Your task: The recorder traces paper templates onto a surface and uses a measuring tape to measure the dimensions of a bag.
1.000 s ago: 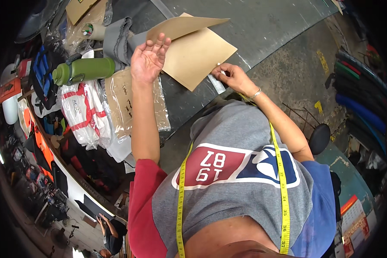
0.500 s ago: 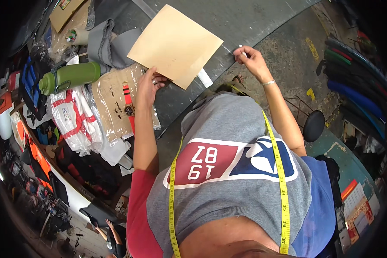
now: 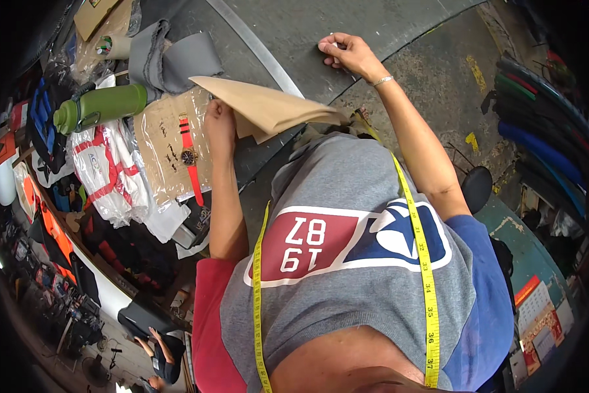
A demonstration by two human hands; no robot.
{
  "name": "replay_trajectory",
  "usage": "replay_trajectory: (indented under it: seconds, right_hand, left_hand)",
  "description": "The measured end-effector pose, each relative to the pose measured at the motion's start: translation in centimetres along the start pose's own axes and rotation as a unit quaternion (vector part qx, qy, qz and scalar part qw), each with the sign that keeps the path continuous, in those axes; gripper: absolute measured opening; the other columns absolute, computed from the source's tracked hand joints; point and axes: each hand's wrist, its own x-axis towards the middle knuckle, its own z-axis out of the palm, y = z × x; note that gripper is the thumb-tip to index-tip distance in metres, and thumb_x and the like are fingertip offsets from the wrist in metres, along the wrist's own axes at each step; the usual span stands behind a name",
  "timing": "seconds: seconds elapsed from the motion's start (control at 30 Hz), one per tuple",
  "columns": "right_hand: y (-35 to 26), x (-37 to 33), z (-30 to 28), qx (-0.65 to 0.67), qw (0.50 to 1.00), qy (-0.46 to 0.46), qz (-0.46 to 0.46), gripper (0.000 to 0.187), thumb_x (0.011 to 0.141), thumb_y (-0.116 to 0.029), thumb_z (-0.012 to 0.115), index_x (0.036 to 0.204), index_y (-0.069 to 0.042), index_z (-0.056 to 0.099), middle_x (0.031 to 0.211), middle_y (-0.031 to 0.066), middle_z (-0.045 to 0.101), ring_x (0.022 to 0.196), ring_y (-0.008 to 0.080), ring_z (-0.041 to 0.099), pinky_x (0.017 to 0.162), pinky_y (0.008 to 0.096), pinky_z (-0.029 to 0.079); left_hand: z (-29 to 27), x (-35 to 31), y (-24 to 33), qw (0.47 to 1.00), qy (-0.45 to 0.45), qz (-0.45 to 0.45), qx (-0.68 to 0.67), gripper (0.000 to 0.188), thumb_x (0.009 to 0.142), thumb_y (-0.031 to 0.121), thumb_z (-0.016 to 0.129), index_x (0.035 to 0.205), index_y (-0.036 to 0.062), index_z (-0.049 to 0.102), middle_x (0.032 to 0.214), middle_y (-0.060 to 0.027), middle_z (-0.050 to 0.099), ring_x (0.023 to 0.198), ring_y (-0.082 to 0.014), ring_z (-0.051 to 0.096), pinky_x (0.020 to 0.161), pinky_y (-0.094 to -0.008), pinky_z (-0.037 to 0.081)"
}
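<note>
A tan sheet of paper or thin card (image 3: 268,105) is lifted off the dark worktable and seen nearly edge-on, close to my body. My left hand (image 3: 220,124) is closed on its left edge; the fingertips are partly hidden. Over the table, beyond the sheet, my right hand (image 3: 348,54) is pinched around a small white stick (image 3: 335,46), mostly covered by the fingers. A long, flat metal strip like a ruler (image 3: 258,47) lies on the worktable (image 3: 307,19) between my hands, running under the sheet.
Left of the sheet lie grey fabric (image 3: 189,56), a green bottle (image 3: 108,107), a plastic-wrapped brown package (image 3: 157,144) and a red-strapped watch (image 3: 188,156). A yellow tape measure (image 3: 428,295) hangs over my shoulders. At right stand rolled materials (image 3: 543,131). Another person (image 3: 166,357) is at lower left.
My left hand has raised and tilted the sheet toward me, uncovering more of the metal strip. My right hand has moved left and farther out over the table, still pinching the white stick.
</note>
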Motion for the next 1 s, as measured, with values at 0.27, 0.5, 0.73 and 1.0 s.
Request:
replay_trajectory:
  seconds: [0.27,0.5,0.73,1.0]
  right_hand:
    - [0.2,-8.6,-1.4,0.023,0.995,-0.082,-0.055,0.049,0.083,-0.023,0.082,0.124,-0.002,0.064,0.108,0.0066,0.067,0.092,0.0121,0.066,0.088,0.0292,0.053]
    - [-1.8,-10.2,-2.9,-0.128,0.951,-0.168,-0.225,0.065,0.070,-0.031,0.092,0.123,-0.005,0.065,0.104,0.0015,0.059,0.095,0.0128,0.063,0.081,0.0278,0.052]
    - [1.1,-7.4,-7.9,0.121,0.961,-0.247,-0.016,0.045,0.095,-0.027,0.070,0.129,0.000,0.059,0.108,0.0030,0.059,0.089,0.0128,0.065,0.080,0.0286,0.056]
    - [2.7,-3.1,-9.8,-0.153,0.947,-0.127,-0.253,0.049,0.083,-0.035,0.081,0.117,-0.002,0.068,0.103,0.0068,0.065,0.082,0.0151,0.064,0.078,0.0307,0.055]
  left_hand:
    - [1.2,-3.4,-1.9,0.971,0.014,0.154,-0.182,0.030,0.096,0.015,0.060,0.121,-0.0015,0.061,0.114,-0.0151,0.067,0.110,-0.0220,0.063,0.088,-0.0345,0.052]
    - [1.4,-3.2,-1.6,0.876,0.113,0.276,0.379,0.043,0.097,0.023,0.061,0.132,-0.0012,0.055,0.127,-0.0189,0.062,0.122,-0.0240,0.057,0.094,-0.0352,0.050]
    - [8.0,-9.0,5.7,0.913,0.257,0.055,0.311,0.019,0.081,0.014,0.071,0.094,0.0018,0.066,0.074,-0.0103,0.067,0.069,-0.0231,0.065,0.070,-0.0358,0.052]
    - [11.0,-8.3,6.0,0.909,0.311,0.070,0.268,0.019,0.087,0.015,0.066,0.101,0.0031,0.068,0.078,-0.0090,0.068,0.070,-0.0202,0.065,0.070,-0.0347,0.052]
